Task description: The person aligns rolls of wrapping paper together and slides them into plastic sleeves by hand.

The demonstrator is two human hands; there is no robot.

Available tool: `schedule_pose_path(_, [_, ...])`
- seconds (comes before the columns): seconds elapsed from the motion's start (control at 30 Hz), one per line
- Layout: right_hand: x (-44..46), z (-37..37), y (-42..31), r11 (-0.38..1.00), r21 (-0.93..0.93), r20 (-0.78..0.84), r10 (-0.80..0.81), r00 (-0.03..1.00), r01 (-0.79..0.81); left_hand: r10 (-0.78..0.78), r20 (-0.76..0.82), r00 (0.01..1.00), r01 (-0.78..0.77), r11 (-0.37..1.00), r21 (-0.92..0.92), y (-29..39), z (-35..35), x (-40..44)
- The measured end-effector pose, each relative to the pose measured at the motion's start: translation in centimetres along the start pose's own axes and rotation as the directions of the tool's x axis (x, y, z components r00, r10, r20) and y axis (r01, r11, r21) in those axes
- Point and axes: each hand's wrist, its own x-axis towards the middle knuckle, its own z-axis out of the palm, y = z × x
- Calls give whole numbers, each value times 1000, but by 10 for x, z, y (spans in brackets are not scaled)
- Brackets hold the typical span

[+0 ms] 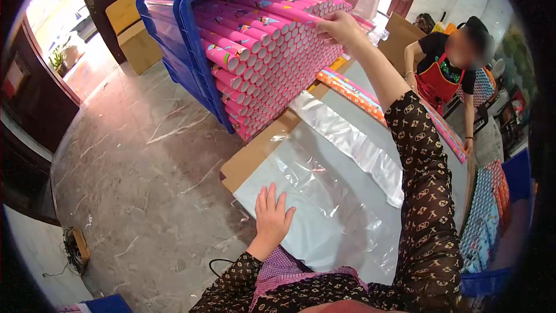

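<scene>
Nearest, this side of the blue crate (186,29), the left hand (271,220) rests on the grey tabletop (370,131) – fingers slightly apart. Pink rolls (278,52) fill the crate; the right hand (343,30) bends over their right end – I can't tell if its fingers grip one. Beyond, right of the crate, leans a co-worker (431,78).

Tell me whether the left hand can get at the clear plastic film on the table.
Probably yes: the left hand is empty beside the clear plastic film, with nothing seen between them. The right hand, up at the pink patterned rolls, leaves the way free.
</scene>
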Motion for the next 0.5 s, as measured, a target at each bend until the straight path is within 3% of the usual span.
schedule_pose_path(0.13, [-3, -1, 3, 989, 146, 27, -12, 1000, 8, -8, 7, 1000, 8, 1000, 1, 0, 1, 0])
schedule_pose_path(0.23, [0, -1, -1, 960, 260, 47, 91, 995, -100, -1, -4, 1000, 1, 1000, 1, 0, 0, 0])
schedule_pose_path(0.3, [4, -1, -2, 824, 467, 103, 308, 946, -319, 4, -5, 1000, -4, 1000, -2, 0, 0, 1])
schedule_pose_path(0.43, [7, 1, 4, 727, 589, 160, 322, 933, -352, -1, 8, 1000, 1, 1000, -2, 1, -1, 1])
schedule_pose_path(0.5, [10, 1, 5, 676, 635, 273, 256, 927, -374, 2, -5, 1000, -2, 1000, 7, 1, 0, 1])
